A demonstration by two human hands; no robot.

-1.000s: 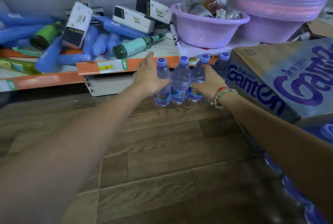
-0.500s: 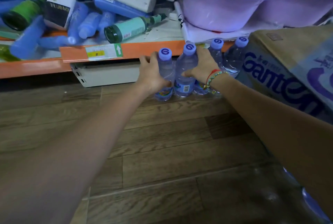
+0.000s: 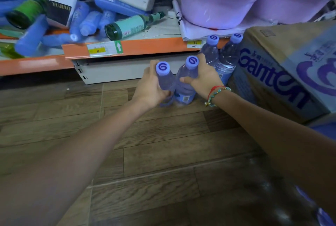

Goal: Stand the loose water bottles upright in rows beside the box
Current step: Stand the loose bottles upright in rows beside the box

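Observation:
Several clear water bottles with purple caps stand upright on the wooden floor, left of the cardboard Ganten box [image 3: 269, 73]. My left hand [image 3: 151, 87] grips the leftmost bottle [image 3: 164, 78] round its body. My right hand [image 3: 203, 78], with a beaded bracelet on the wrist, grips the second bottle [image 3: 187, 87] near its neck. Two more bottles, the third bottle [image 3: 211, 53] and the fourth bottle [image 3: 229, 56], stand behind, close against the box. More bottles in plastic wrap [image 3: 323, 214] lie at the lower right edge, mostly hidden.
A low orange-edged shelf [image 3: 145, 45] runs behind the bottles, piled with blue bottles, green bottles and white cartons. A lilac basin [image 3: 216, 5] full of cans sits on it, a second basin [image 3: 294, 3] to its right. Wooden floor [image 3: 145, 153] spreads in front.
Both hands have drawn the two left bottles forward, away from the shelf and the two bottles by the box. My right hand shifted from the third bottle to the second.

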